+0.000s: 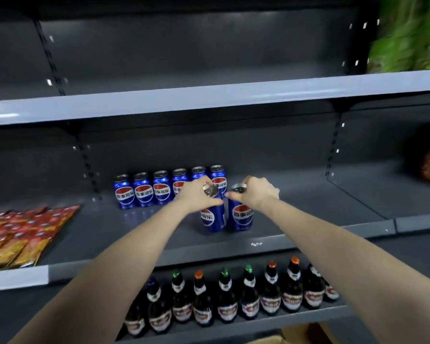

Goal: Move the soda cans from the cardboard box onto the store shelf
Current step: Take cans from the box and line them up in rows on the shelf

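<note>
Now: left hand [196,194] grip clamped on left can [210,219] top; right hand [256,194] grip clamped on right can [242,217] top.

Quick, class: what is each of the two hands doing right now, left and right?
The left hand grips the top of the left blue can.
The right hand grips the top of the right blue can.

Glossy blue metal cans [242,214], matt grey, seemingly metal, shelf [308,234].
</note>
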Demonstrator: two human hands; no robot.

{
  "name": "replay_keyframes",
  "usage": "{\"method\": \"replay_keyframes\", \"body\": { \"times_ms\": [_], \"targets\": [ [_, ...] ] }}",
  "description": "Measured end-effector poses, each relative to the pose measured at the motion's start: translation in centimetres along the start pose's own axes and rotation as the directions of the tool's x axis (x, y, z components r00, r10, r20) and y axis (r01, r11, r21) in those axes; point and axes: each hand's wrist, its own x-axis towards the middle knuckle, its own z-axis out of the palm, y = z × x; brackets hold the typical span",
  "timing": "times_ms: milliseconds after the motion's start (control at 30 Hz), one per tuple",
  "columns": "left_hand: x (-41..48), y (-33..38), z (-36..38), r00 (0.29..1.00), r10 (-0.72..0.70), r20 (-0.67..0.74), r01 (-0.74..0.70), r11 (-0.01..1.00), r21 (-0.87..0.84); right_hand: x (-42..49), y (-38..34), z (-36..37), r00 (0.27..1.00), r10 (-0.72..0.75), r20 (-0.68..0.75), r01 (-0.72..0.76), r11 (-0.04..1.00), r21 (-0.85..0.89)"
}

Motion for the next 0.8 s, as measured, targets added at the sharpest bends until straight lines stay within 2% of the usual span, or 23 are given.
{"method": "replay_keyframes", "body": {
  "times_ms": [100,300,400,500,633,800],
  "targets": [
    [2.9,-1.6,2.2,0.999,0.022,0.042,-0.021,1.0,-0.019,2.3,0.6,1.9,1.0,0.018,0.004,-0.018,0.999,-0.044],
    [6.4,-2.2,4.5,1.0,-0.021,-0.021,0.019,0.997,-0.078,4.5,1.3,3.5,0.996,0.035,-0.079,-0.037,0.999,-0.016],
    [6.7,-2.8,5.7,0.999,-0.038,-0.02,0.033,0.984,-0.177,4.5,1.5,4.3,0.993,0.076,-0.09,-0.067,0.993,0.101],
    [6.1,-3.8,6.3,0.997,-0.043,0.057,0.056,0.965,-0.255,3.3,2.3,5.7,0.991,0.125,-0.049,-0.108,0.96,0.259],
    [4.6,-5.5,7.5,0.981,-0.096,0.166,0.115,0.988,-0.108,1.7,4.5,8.3,0.983,0.157,0.089,-0.173,0.962,0.21],
    [5.3,-5.3,8.6,0.99,-0.103,0.098,0.111,0.991,-0.081,3.4,5.8,9.3,0.986,0.14,0.094,-0.154,0.976,0.157]
  ]
}}
